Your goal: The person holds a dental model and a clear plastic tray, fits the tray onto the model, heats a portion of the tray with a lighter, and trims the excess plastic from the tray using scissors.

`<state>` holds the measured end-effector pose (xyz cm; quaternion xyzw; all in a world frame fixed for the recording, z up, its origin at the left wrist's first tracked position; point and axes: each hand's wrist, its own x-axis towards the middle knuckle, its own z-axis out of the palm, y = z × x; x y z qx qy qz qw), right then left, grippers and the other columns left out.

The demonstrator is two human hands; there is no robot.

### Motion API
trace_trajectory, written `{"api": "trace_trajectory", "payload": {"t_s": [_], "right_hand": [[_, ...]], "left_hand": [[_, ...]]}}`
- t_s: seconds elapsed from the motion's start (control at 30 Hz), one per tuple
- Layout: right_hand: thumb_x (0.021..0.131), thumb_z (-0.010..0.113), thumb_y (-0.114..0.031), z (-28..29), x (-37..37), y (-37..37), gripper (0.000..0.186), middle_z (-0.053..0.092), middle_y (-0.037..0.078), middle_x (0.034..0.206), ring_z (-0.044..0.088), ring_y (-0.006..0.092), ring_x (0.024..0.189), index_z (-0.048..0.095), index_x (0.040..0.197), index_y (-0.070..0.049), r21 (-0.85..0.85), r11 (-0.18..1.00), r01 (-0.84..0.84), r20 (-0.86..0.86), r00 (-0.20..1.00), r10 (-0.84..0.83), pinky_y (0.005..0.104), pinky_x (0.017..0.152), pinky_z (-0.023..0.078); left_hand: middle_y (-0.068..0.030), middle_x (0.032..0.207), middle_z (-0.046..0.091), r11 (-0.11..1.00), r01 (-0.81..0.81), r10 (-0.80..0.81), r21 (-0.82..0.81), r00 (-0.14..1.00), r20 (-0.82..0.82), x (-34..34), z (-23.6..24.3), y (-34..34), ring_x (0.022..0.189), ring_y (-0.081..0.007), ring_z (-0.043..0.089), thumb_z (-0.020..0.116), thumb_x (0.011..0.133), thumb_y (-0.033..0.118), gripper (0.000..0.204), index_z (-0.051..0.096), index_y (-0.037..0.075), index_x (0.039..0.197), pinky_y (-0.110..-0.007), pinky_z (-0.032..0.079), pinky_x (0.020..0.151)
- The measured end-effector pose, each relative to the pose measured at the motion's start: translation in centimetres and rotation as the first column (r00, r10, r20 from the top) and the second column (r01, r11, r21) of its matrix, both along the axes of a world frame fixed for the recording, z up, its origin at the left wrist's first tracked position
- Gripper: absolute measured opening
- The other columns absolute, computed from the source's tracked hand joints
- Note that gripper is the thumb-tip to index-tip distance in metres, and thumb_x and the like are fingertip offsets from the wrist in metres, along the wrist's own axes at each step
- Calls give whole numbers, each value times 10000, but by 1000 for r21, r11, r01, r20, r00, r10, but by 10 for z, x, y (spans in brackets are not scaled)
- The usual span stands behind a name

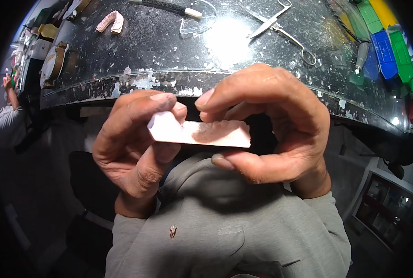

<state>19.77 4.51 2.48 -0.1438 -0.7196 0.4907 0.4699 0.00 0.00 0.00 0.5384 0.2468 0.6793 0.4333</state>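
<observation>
Head view: pale pink dental cast (202,133) pinched at each end, left hand (132,148) closed on its left end with thumb under and forefinger on top, right hand (271,125) curled shut around its right end, likely to keep the tooth side turned up for a close look. Beyond the fingers (215,97), on the dark speckled surface (169,46): scissors (273,21), another cast (111,22), coloured boxes (387,46).

Dark speckled table (160,51), scissors (267,24) near its far edge, pink dental cast (111,21) at far left, clear curved tray (198,23), blue and green plastic boxes (386,51) at right, coiled black cord (339,19)
</observation>
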Motion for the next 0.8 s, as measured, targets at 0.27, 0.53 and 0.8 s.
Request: {"api": "trace_trajectory", "payload": {"t_s": [0.27, 0.53, 0.8], "right_hand": [[553, 776, -12, 5, 1, 8, 353, 613, 152, 873, 641, 235, 844, 616, 866, 7, 150, 986, 78, -9, 997, -78, 299, 719, 523], [553, 794, -69, 1, -2, 12, 323, 621, 160, 880, 638, 222, 836, 628, 824, -8, 222, 974, 52, 3, 999, -54, 298, 711, 520], [562, 801, -101, -1, -5, 10, 332, 619, 167, 868, 637, 228, 835, 642, 834, 5, 174, 983, 52, -12, 999, -50, 293, 702, 520]], "left_hand": [[-156, 988, 601, 998, -34, 42, 49, 986, -164, 0, 7, 0, 872, -198, 587, 708, 821, 140, 396, 603, -41, 1157, -287, 499, 741], [-146, 934, 589, 996, -91, 90, 4, 980, -177, 5, 10, -3, 839, -188, 542, 687, 849, 207, 412, 597, -26, 1177, -271, 474, 666], [-162, 949, 595, 996, -90, 89, 1, 981, -171, 4, 8, -3, 840, -180, 553, 684, 851, 212, 404, 602, -34, 1161, -263, 466, 681]]}}
